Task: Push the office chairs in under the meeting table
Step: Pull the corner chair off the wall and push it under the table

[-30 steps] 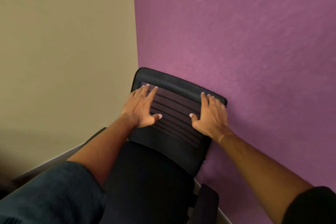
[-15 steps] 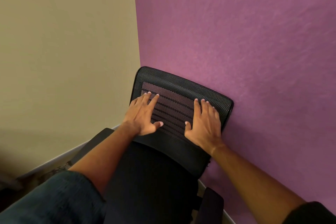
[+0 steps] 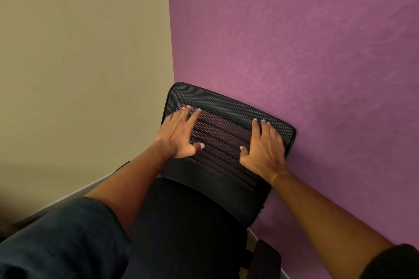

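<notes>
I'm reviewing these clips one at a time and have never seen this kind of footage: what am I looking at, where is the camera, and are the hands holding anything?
There is no machine here. A person wears one wide-angle camera on the head, so you look forward and down along both arms. The left hand and the right hand lie flat, fingers spread, on the black mesh backrest of an office chair. Below it is the chair's dark seat, and an armrest shows at the bottom. Nothing is gripped; the palms only press on the mesh. The chair stands in a room corner, between a beige wall and a purple wall, with its backrest close to the purple one. No meeting table is in view.
</notes>
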Motion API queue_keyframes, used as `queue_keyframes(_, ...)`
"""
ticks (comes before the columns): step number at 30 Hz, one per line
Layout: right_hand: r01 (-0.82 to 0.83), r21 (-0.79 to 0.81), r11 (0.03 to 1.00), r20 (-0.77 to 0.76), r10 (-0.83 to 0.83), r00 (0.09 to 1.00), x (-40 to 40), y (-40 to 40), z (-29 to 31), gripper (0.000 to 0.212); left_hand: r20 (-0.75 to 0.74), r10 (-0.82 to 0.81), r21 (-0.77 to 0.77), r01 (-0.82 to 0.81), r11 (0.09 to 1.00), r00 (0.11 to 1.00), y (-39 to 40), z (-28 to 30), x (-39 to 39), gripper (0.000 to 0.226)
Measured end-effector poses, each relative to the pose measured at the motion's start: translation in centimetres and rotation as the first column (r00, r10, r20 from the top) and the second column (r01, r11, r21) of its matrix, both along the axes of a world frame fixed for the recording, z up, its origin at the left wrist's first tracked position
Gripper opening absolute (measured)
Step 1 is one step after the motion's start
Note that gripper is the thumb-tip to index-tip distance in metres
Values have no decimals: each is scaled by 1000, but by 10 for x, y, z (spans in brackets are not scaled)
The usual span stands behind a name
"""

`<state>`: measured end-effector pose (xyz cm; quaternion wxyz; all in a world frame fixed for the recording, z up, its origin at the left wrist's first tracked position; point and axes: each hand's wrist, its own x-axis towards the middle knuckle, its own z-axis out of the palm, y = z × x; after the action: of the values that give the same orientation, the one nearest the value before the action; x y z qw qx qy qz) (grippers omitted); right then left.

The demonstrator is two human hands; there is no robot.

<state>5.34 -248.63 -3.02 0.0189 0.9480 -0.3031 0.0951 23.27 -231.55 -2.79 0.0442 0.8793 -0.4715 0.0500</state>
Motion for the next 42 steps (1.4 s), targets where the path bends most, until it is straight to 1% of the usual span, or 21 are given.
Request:
queue_keyframes(3, 16, -9, 1000, -4, -16, 1000, 13, -20, -5, 94, 15, -1, 6, 1, 1000, 1000, -20, -3, 25, 108)
queue_keyframes(7, 28, -66, 997, -15, -29, 999, 26, -46, -12, 98, 8, 4, -11, -4, 1000, 1000, -47, -4, 56, 112)
queue_keyframes(10, 40, -69, 997, -27, -42, 999, 31, -60, -15, 100, 2, 4, -4, -4, 1000, 1000, -66, -1, 71, 114)
queue_keyframes(20, 46, -76, 996, 1, -46, 999, 39, -71, -22, 99, 7, -7, 35, 7, 999, 1000, -104, -11, 98, 115)
queue_keyframes(25, 31, -85, 996, 4, -31, 1000, 43, -69, -23, 97, 33, 6, -13, -6, 1000, 999, -100, -17, 98, 110)
queue_keyframes(30, -8, -87, 996, 10, 8, 1000, 50, -66, -19, 96, 35, 21, -16, -20, 1000, 999, -86, -13, 102, 107)
queue_keyframes(42, -168, -44, 985, -19, 167, 986, 117, -50, -13, 96, 7, 172, 9, -172, 985, 985, -23, -6, 131, 110)
